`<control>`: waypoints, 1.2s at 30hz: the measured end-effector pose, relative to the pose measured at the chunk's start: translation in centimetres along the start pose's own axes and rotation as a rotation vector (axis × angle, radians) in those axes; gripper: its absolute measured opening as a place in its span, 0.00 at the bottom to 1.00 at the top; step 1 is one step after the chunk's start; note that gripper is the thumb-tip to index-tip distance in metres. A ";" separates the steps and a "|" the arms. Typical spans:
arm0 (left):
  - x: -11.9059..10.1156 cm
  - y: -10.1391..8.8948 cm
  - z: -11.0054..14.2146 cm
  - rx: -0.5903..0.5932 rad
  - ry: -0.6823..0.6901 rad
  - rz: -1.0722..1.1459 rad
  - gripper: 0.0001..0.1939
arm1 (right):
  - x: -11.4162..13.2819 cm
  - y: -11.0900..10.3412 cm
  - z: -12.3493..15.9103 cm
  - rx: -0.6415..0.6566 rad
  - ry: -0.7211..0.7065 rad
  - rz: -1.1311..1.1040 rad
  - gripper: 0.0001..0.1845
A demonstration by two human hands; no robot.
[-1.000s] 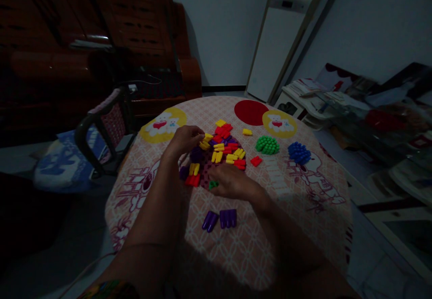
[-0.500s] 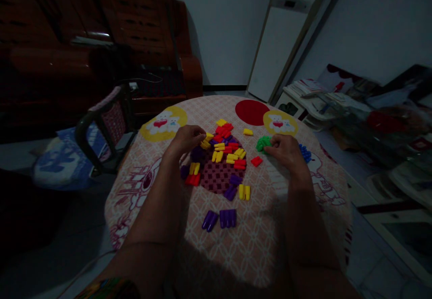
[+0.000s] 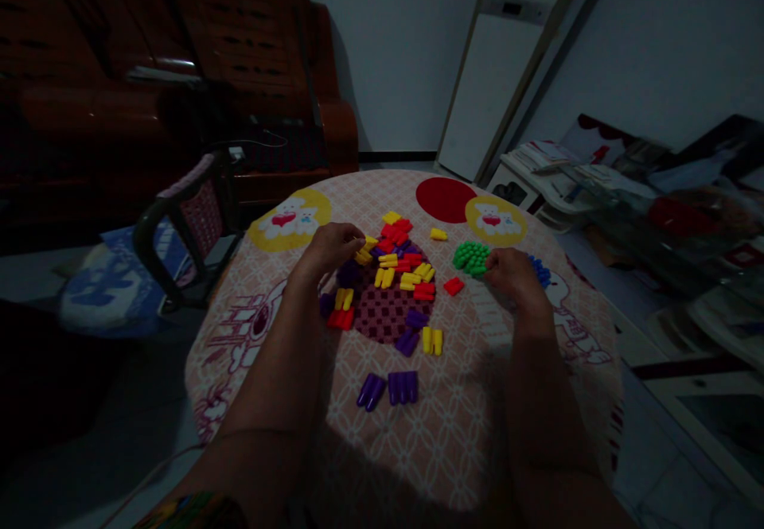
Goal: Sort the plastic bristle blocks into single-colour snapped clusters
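Note:
My left hand (image 3: 334, 247) is at the left of the pile, its fingertips closed against a yellow plastic building piece (image 3: 365, 250). My right hand (image 3: 516, 276) has its fingers curled together at the right edge of a cluster of green plastic pieces (image 3: 471, 258); anything in its grip is hidden. Behind this hand a cluster of blue pieces (image 3: 539, 270) shows in part. Red pieces (image 3: 396, 231), yellow ones and purple ones lie mixed between the hands. A lone red piece (image 3: 454, 285) rests just below the green cluster.
Nearer me on the round, cloth-covered table (image 3: 442, 441) lie purple pieces (image 3: 403, 387) and a yellow pair (image 3: 432, 341). A chair (image 3: 191, 219) stands to the left, a wooden sofa (image 3: 256, 75) behind it. Cluttered shelves (image 3: 573, 187) stand on the right.
My right hand has drawn back slightly to the right from the green cluster, which now shows more fully. The left hand stays in place at the yellow piece.

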State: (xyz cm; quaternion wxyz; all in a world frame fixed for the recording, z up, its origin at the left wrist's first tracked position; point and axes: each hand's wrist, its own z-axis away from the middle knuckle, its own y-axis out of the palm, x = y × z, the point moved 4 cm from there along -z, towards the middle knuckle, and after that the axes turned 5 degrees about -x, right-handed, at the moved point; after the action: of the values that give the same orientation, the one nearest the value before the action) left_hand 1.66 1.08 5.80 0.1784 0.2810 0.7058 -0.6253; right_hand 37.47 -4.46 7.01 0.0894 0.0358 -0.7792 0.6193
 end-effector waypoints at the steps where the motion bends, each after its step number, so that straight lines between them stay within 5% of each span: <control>1: 0.0 0.0 0.0 0.001 0.000 -0.003 0.18 | 0.1 0.2 0.0 0.007 -0.011 0.035 0.08; 10: -0.1 0.0 0.0 0.000 0.005 0.005 0.18 | 0.9 1.1 -0.2 0.058 -0.030 0.187 0.11; 19: 0.1 0.0 -0.2 -0.062 -0.035 0.037 0.16 | 2.9 -0.9 0.2 -0.078 -0.061 0.001 0.11; 23: 0.3 0.1 -0.5 -0.123 -0.076 0.016 0.16 | 5.5 -0.1 0.3 -0.012 -0.143 -0.126 0.10; 30: 1.0 1.7 -0.8 -0.151 0.001 -0.117 0.24 | 5.8 1.2 0.8 0.120 -0.107 0.068 0.11; 36: 1.6 3.6 -1.0 0.001 -0.026 -0.298 0.27 | 7.4 2.2 1.7 0.305 -0.168 0.090 0.09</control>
State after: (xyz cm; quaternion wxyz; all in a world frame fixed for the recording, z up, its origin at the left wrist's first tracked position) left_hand 2.71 2.51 2.16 0.0926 0.1651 0.7372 -0.6486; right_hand 29.72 -5.23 5.92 -0.0102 0.0653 -0.6819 0.7284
